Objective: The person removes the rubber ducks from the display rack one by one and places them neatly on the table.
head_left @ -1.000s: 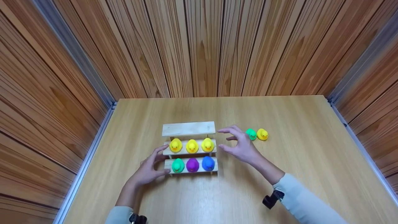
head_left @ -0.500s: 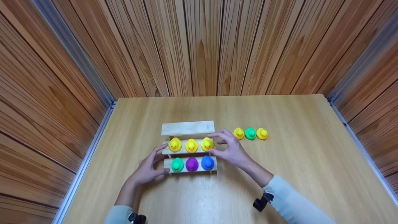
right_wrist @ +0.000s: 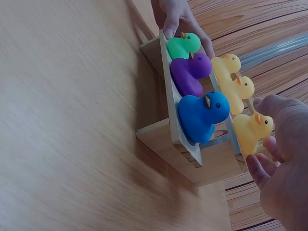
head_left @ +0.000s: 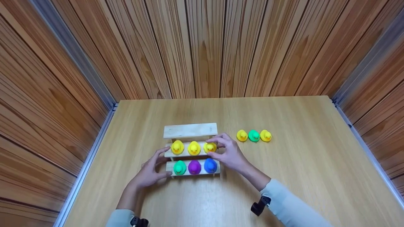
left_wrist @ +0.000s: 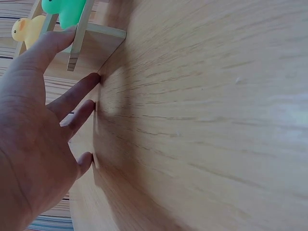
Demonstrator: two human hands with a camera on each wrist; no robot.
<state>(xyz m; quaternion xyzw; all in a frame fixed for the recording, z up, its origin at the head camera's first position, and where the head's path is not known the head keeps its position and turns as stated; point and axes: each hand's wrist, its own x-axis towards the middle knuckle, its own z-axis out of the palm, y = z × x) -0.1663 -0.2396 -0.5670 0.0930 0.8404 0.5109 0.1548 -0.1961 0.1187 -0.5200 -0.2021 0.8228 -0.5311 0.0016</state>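
A three-tier wooden rack [head_left: 190, 130] stands on the table. Its middle tier holds three yellow rubber ducks; its lowest holds a green duck [head_left: 180, 167], a purple duck [head_left: 194, 167] and a blue duck [right_wrist: 203, 118]. My right hand [head_left: 229, 154] pinches the rightmost yellow duck [right_wrist: 250, 132] between thumb and fingers, right at the middle tier. My left hand [head_left: 151, 171] is at the rack's left end. Its thumb [left_wrist: 60, 39] touches the lowest tier's end, while the other fingers stretch out, spread, down toward the table.
Right of the rack, a yellow duck [head_left: 242, 135], a green duck [head_left: 254, 136] and another yellow duck [head_left: 265, 136] stand in a row on the table [head_left: 300, 157]. Wood-patterned walls [head_left: 208, 47] rise behind and at both sides. The rack's top tier is bare.
My right hand has moved left from beside the rack to the rightmost yellow duck on the middle tier and now pinches it. The left hand stays at the rack's end.
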